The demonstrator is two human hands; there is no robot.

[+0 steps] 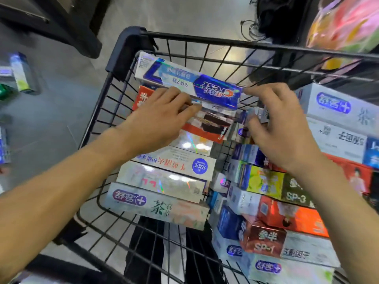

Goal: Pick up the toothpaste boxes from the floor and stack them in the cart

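The person is in the placing step: a blue toothpaste box [190,83] lies across the far end of the left stack [164,160] inside the cart [205,41], and both hands are settling it there. The left hand [162,117] lies mostly flat, its fingers stretched out to the near edge of the blue box and resting on the boxes just under it. The right hand [281,121] has its fingertips pinching the right end of the blue box, with its other fingers curled over the boxes below; how firm the hold is cannot be told through the blur.

The next move probably calls for nudging the box square with the row, letting go, and turning to the floor [61,99] at the left, where more boxes [20,72] wait.

The blue box sits close to the cart's far wire wall and its left corner post, so little room remains to push it further. A second stack [276,191] fills the right side. A gap runs between the two stacks, and open air above lets the hands lift straight out.
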